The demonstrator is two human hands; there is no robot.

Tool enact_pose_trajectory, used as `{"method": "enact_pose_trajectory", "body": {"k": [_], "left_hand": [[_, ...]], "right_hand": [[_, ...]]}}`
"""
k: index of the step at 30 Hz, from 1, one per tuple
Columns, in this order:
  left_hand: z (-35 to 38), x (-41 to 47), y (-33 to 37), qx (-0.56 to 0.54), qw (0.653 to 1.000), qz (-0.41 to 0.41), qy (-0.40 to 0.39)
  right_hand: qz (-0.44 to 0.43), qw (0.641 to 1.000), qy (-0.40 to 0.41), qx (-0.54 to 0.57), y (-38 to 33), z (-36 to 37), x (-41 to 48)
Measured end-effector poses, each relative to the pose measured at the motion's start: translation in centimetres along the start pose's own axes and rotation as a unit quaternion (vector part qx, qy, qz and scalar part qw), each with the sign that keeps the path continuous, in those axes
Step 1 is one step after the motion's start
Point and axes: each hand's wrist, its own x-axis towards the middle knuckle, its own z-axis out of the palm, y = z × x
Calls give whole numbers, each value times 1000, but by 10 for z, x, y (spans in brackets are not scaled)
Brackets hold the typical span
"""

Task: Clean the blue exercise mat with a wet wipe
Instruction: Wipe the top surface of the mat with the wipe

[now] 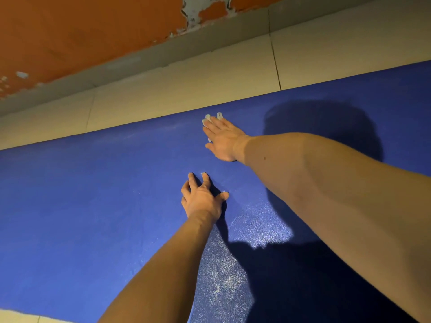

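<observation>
The blue exercise mat (93, 194) lies flat across the tiled floor and fills most of the view. My right hand (222, 139) reaches to the mat's far edge and presses a white wet wipe (207, 120) flat under straight fingers; only bits of the wipe show past the fingertips. My left hand (201, 198) rests on the mat nearer to me, fingers spread and propped on their tips, holding nothing. A damp, shiny patch (254, 231) glistens on the mat just right of my left wrist.
Beige floor tiles (186, 82) run along the mat's far edge, then a grey skirting strip (163, 54) and an orange wall (81, 31) with peeling paint. A sliver of floor (18, 317) shows at the bottom left. A dark shadow falls across the mat's right side.
</observation>
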Motion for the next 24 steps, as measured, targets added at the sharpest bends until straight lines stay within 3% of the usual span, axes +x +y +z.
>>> {"method": "enact_pose_trajectory", "body": {"k": [4, 7, 9, 12, 15, 18, 21, 24], "left_hand": [[-2, -3, 0, -8, 1000, -3, -5], [-1, -1, 0, 8, 1000, -2, -7], [1, 0, -1, 15, 1000, 1, -6], [2, 1, -1, 12, 1000, 0, 1], [3, 2, -1, 15, 1000, 1, 4], [2, 3, 0, 21, 1000, 3, 1], [1, 3, -1, 28, 1000, 2, -3], [1, 3, -2, 32, 999, 4, -5]], "right_hand": [[130, 991, -13, 14, 18, -8, 3], [275, 960, -15, 50, 37, -12, 6], [326, 943, -21, 60, 39, -15, 7], [297, 952, -3, 66, 22, -12, 12], [154, 986, 3, 58, -1, -3, 17], [47, 997, -9, 64, -1, -2, 15], [77, 996, 11, 49, 22, 3, 2], [218, 974, 28, 52, 60, 5, -13]]}}
